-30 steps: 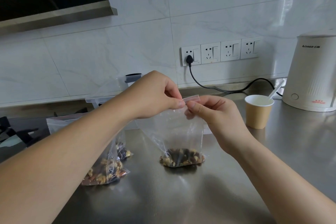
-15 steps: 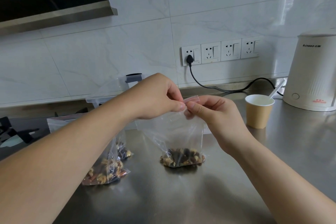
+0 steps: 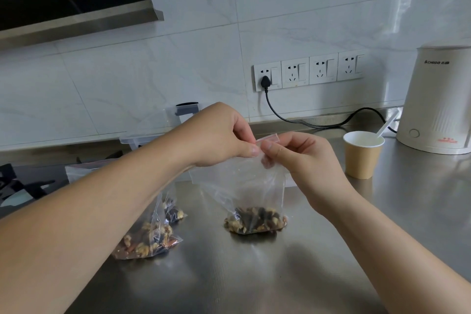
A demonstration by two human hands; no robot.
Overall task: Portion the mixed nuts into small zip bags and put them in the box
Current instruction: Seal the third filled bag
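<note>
The small zip bag point(image 3: 254, 186) stands on the steel counter point(image 3: 254, 275), left of the paper cup point(image 3: 362, 158), its nuts point(image 3: 254, 220) heaped in the bottom. Both hands pinch its zip strip: left hand point(image 3: 219, 135) and right hand point(image 3: 305, 160), fingers point(image 3: 254, 151) pressed on the seal. The clear film looks thin, limp and slippery; the load looks light. Holding is probably best at the stiffer top strip. Two filled bags point(image 3: 150, 239) lie further left of the cup.

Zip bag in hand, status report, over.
Left hand and right hand both pinch the zip bag at its top strip. Nuts settled at bottom, bag resting on counter. Nothing in the way.
</note>
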